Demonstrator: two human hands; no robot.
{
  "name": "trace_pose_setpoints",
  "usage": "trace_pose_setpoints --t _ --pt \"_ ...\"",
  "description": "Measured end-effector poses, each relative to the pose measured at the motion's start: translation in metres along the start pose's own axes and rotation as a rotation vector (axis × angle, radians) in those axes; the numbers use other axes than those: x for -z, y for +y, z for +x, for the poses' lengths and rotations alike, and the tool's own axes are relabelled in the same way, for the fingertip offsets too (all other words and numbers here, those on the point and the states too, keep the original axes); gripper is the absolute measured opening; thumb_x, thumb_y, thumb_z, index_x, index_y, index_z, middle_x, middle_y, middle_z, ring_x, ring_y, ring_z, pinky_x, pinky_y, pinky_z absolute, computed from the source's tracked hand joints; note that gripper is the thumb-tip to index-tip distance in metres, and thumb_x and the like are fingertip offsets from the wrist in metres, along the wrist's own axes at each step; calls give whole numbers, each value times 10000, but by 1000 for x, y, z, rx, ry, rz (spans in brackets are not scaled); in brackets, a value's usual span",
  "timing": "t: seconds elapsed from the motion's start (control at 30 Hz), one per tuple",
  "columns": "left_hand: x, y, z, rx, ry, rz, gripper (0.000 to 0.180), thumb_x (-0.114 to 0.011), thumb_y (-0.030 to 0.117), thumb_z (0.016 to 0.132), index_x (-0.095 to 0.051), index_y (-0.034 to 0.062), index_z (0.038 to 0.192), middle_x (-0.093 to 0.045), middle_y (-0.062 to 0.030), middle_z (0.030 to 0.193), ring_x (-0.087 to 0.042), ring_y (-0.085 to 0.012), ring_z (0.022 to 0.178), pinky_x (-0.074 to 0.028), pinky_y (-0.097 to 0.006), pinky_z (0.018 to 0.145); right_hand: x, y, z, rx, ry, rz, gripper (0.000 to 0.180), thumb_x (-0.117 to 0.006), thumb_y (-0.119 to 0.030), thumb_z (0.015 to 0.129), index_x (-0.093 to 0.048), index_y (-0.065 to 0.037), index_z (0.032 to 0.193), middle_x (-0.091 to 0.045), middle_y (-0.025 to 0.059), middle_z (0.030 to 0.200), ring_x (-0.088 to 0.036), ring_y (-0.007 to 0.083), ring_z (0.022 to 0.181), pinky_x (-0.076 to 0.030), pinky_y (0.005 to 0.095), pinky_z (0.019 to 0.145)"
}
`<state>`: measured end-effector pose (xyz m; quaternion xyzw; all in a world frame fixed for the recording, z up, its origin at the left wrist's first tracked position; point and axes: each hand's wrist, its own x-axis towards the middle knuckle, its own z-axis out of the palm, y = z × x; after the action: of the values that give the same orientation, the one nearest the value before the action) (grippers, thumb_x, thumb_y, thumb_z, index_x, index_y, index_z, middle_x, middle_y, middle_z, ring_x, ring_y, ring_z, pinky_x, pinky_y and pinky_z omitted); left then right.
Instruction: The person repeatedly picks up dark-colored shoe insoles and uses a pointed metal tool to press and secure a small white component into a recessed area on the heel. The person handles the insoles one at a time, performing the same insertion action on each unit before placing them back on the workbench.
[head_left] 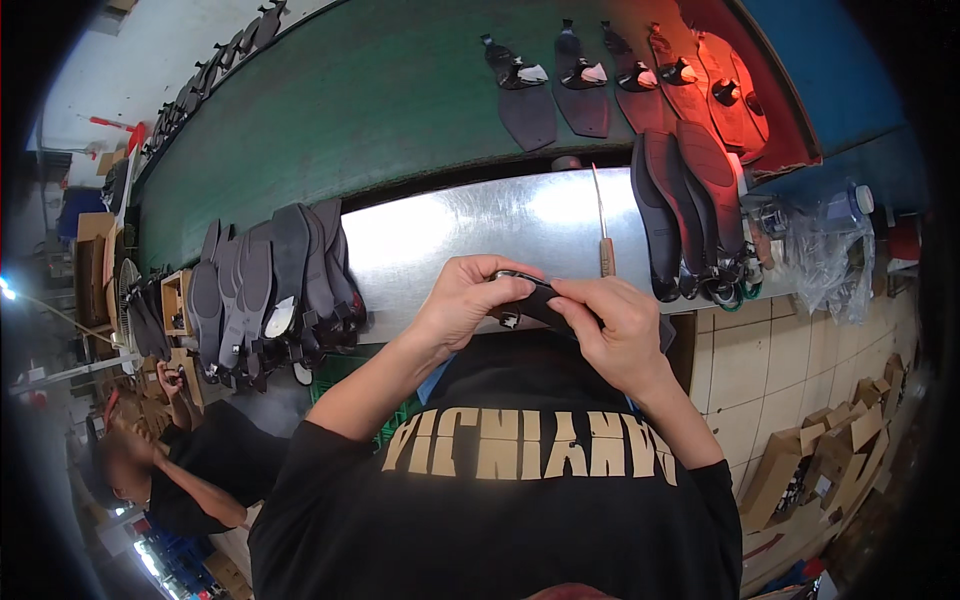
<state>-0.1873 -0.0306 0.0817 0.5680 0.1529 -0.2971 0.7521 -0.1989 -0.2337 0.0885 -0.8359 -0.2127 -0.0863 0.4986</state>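
Both of my hands are closed on a dark shoe sole (538,306) held in front of my chest, at the near edge of the metal worktop. My left hand (462,300) pinches its left end between thumb and fingers. On the right end, the fingertips of my right hand (615,325) press along its upper edge. Something small, black and shiny with a white patch shows under my left fingers; my hands partly hide it. Just beyond my right hand lies a thin pointed tool (606,255) with a brown handle, its tip away from me.
Grey soles hang in a pile (240,285) on the left; more dark soles (690,215) stack on the right. Behind the metal worktop (430,235) runs a green belt (350,100), carrying soles with black straps (525,110) toward a red-lit opening. A co-worker (215,460) sits at lower left.
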Motion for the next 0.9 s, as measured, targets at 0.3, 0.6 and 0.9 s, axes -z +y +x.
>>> trace_pose_setpoints --t 0.3,0.6,0.9 --pt "-13 2 -8 -84 147 302 202 -667 144 823 -664 -31 923 -670 -78 791 -610 -122 641 -463 -224 527 -5 6 -8 -92 -67 48 106 -649 -186 821 -673 -93 866 -677 102 804 -652 305 766 -441 451 883" --pt "32 16 -4 -470 95 227 111 -659 84 823 -626 -7 878 -626 -70 713 -507 -96 442 -401 -211 392 19 -7 25 53 109 126 141 -638 -129 782 -615 -60 903 -614 137 948 -591 331 895 -419 442 816" --pt "127 -49 26 -176 56 -471 424 -543 202 957 -476 63 1352 -580 -123 1274 -617 -235 1094 -610 -308 762 -31 66 6 -110 244 -448 422 -654 -99 774 -523 -11 1165 -500 142 1051 -526 309 931 -461 387 798"
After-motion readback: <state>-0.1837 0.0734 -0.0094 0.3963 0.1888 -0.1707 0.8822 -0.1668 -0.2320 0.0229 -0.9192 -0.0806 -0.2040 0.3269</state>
